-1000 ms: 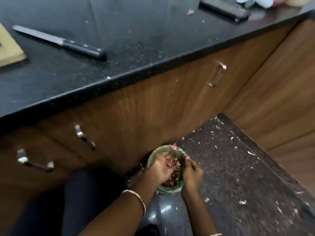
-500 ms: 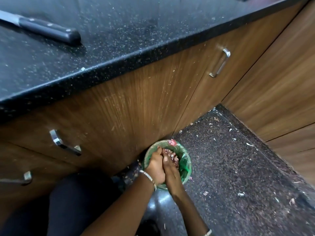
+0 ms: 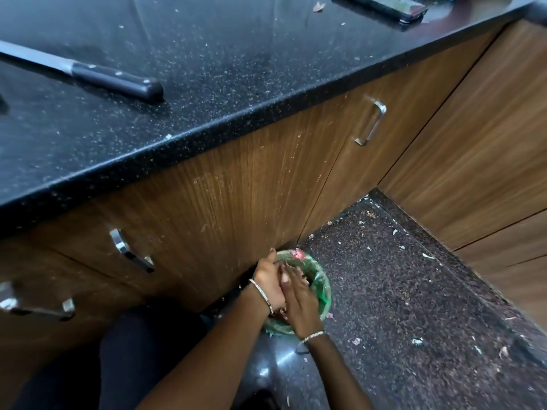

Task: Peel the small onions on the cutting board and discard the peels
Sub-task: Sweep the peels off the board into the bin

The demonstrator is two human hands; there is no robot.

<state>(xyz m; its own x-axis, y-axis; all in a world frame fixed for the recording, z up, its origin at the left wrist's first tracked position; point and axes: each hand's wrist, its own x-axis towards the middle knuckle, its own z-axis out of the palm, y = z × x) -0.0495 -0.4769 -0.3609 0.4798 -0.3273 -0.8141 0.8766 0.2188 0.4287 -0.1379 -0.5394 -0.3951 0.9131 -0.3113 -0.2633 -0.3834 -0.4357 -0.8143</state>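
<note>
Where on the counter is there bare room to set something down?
Bare, but for crumbs: the counter stretch between the knife and the dark flat device at the far right. Crowded: the bin mouth, filled by the left hand and right hand.

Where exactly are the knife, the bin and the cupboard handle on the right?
knife (image 3: 118,80): head view, on its black handle.
bin (image 3: 323,287): head view, on the green liner at its right rim.
cupboard handle (image 3: 373,125): head view, on the middle of the metal bar.
</note>
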